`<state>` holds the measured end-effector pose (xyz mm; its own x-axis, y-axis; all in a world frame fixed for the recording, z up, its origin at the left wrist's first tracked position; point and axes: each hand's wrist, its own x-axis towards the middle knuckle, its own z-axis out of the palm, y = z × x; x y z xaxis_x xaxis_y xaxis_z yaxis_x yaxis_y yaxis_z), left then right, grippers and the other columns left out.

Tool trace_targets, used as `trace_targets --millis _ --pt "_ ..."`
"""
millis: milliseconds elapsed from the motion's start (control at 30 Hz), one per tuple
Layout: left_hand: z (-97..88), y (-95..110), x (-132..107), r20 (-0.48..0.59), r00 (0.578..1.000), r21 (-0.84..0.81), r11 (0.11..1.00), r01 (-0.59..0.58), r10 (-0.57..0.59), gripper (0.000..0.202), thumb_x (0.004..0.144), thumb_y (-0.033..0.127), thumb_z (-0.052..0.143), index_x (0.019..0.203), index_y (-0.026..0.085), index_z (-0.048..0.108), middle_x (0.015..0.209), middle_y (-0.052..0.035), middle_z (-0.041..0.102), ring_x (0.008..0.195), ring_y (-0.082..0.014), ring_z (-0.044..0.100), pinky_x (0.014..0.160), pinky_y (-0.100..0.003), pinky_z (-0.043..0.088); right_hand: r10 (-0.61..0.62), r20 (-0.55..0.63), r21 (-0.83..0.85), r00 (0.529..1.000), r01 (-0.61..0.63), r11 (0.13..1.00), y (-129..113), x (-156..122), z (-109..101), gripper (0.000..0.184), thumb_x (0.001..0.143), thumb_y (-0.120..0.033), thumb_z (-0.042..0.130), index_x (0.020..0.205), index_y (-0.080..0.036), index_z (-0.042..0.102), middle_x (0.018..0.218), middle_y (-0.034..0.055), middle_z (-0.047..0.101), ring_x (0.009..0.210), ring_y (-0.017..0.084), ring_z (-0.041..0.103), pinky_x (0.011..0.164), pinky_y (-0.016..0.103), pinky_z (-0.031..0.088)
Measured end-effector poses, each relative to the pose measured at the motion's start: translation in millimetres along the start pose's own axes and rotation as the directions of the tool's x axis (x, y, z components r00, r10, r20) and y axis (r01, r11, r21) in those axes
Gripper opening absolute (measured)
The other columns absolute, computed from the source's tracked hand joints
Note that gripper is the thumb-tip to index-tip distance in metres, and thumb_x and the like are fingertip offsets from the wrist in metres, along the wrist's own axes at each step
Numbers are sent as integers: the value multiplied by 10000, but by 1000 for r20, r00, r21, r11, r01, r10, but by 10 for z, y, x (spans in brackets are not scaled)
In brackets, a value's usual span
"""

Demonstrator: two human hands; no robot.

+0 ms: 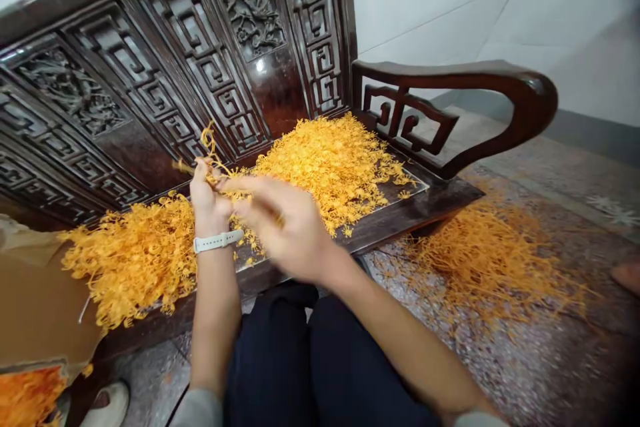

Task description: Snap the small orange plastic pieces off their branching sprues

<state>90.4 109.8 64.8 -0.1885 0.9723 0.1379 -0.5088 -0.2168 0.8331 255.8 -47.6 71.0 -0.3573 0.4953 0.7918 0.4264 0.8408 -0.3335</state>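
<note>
My left hand (206,197), with a pale band at the wrist, is closed around thin, curly orange-yellow plastic-looking pieces (209,140) that stick out above its fingers. My right hand (287,230) reaches across to it, its fingertips close to the left palm. Motion smears the right fingers, so what they hold, if anything, is unclear. Behind the hands, a large heap of small spidery yellow-orange pieces (330,167) lies on the dark wooden bench (395,220). Left of my left wrist lies a second heap of similar pieces (145,253).
A curved armrest (530,90) bounds the bench's right end, and a carved backrest (200,47) rises behind. Thin orange strands (490,260) are piled on the floor at right. At left stands a cardboard box (40,307); orange pieces (30,395) show at the lower left corner.
</note>
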Motion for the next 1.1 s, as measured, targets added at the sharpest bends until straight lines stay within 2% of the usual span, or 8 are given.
trace_targets --millis 100,200,367,533,667,767,967,1100 --pt "202 28 -219 50 996 -68 995 78 -75 260 1091 348 639 886 189 621 593 67 450 446 -71 338 475 -229 314 521 -403 182 752 -492 851 805 21 30 382 1072 -253 453 1421 -271 609 1126 93 670 1006 218 635 878 386 558" --pt "369 70 -386 112 975 -121 971 205 -192 274 1120 321 572 887 187 621 599 61 441 427 -60 366 455 -208 334 717 -430 237 548 -698 676 1482 42 108 562 950 -214 677 1495 -188 546 1323 166 586 1122 257 602 1018 434 518" --pt "485 111 -499 226 923 -276 889 366 -310 410 1175 330 401 830 183 566 544 72 339 379 -54 308 397 -177 297 670 -257 71 696 -678 732 1879 169 171 154 964 -173 636 970 -195 789 1134 106 701 1088 250 623 1049 427 461" --pt "481 -41 -438 251 915 -276 882 381 -317 448 1185 327 341 841 178 585 539 65 368 392 -68 352 411 -186 331 731 -186 119 657 -723 681 1757 228 260 522 1077 -485 511 669 -175 612 907 100 691 962 243 624 928 403 474" --pt "457 -246 -388 160 962 -157 957 244 -219 322 1122 321 554 841 180 625 546 63 430 414 -74 408 438 -188 369 836 121 646 535 -682 343 1526 158 309 567 1052 -701 404 942 -196 637 867 54 648 650 150 554 617 305 463" --pt "427 -350 -366 96 988 -47 991 125 -120 292 1082 325 635 829 179 641 545 66 453 414 -62 391 436 -169 350 742 363 727 564 -669 153 1342 82 382 608 964 -807 489 988 -212 611 801 21 577 603 142 508 520 278 382" --pt "311 -364 -368 60 995 14 996 84 -85 280 1087 298 624 841 168 650 505 85 381 383 -46 293 423 -161 288 690 44 704 723 -512 492 1316 -56 648 569 961 -660 641 702 -221 388 668 -62 319 619 98 296 589 266 267" --pt "322 -322 -440 67 978 -23 980 198 -196 304 1104 276 581 826 162 628 480 97 324 363 -42 239 411 -160 270 695 141 756 705 -530 385 1332 -102 685 594 940 -736 624 727 -231 396 663 -66 327 613 102 308 588 268 278"
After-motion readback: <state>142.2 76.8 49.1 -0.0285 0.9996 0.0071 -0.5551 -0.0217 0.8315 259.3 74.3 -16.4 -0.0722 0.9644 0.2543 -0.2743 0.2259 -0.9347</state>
